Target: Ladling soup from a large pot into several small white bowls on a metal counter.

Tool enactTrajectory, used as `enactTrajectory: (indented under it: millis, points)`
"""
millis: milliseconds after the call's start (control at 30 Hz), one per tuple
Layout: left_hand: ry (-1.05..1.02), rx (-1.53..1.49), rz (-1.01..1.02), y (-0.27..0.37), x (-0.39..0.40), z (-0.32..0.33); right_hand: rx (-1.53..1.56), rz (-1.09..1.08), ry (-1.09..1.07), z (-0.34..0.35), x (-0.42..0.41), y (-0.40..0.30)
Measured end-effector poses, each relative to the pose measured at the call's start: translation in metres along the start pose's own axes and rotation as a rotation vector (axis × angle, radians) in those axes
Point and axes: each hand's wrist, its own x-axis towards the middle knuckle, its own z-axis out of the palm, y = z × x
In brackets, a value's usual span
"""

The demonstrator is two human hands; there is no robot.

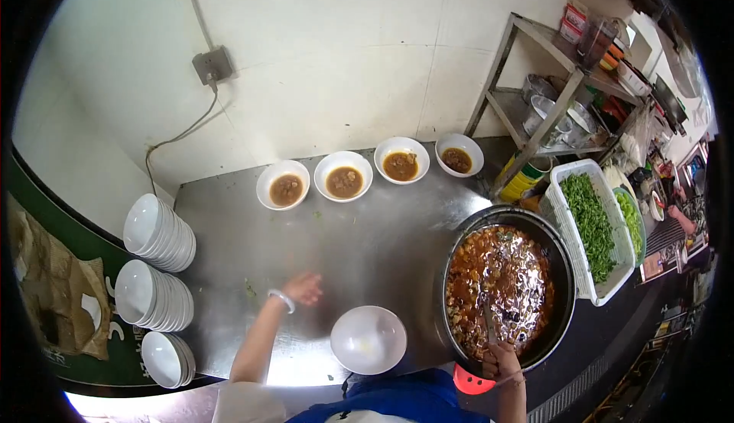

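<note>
My right hand [500, 360] grips the handle of a utensil [489, 322] whose far end dips into the oily red-brown stew [504, 274] in a large dark pot [566, 320]. Over the steel table [229, 251] my left hand [304, 289] is slightly blurred, fingers apart and holding nothing, with a pale band on the wrist. An empty white bowl [369, 340] stands between my hands, near the table's front edge. Along the wall are white bowls with meat and brown broth: one [282, 185], a second [343, 176], a third [402, 160] and more to the right.
Stacks of white bowls [172, 239] line the left edge. Right of the pot are a white plastic basket of chopped greens [590, 222] and a red pot-handle cover [473, 382]. A metal shelf [550, 113] with pans stands behind. A co-worker's hand [682, 219] shows far right.
</note>
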Motion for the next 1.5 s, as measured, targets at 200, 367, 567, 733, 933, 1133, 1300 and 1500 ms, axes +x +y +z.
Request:
enactTrajectory:
  millis: [200,367,567,733,933,1133,1300,1500]
  points:
    - [-0.376,0.263,-0.379,-0.053,-0.100,0.070,0.465,0.047,-0.367,-0.021,-0.010,0.001]
    - [-0.243,0.115,-0.292,-0.085,-0.104,0.116,0.759,0.123,-0.622,-0.048,-0.026,0.018]
    - [-0.029,-0.095,-0.186,-0.107,-0.103,0.139,0.813,0.113,-0.621,-0.064,-0.043,0.031]
    - [0.017,-0.099,-0.207,-0.094,-0.110,0.148,0.130,0.008,-0.307,-0.046,-0.059,0.008]
    - [0.230,-0.115,-0.114,-0.112,-0.108,0.146,-0.014,-0.024,-0.090,-0.050,-0.067,-0.002]
    - [0.155,-0.222,0.007,-0.113,-0.112,0.145,-0.243,-0.071,-0.067,-0.066,-0.069,-0.008]
    - [0.240,-0.146,0.109,-0.088,-0.132,0.158,-0.253,-0.058,0.019,-0.060,-0.072,-0.013]
    - [0.233,-0.228,0.213,-0.066,-0.145,0.161,0.048,-0.003,-0.132,-0.064,-0.081,-0.021]
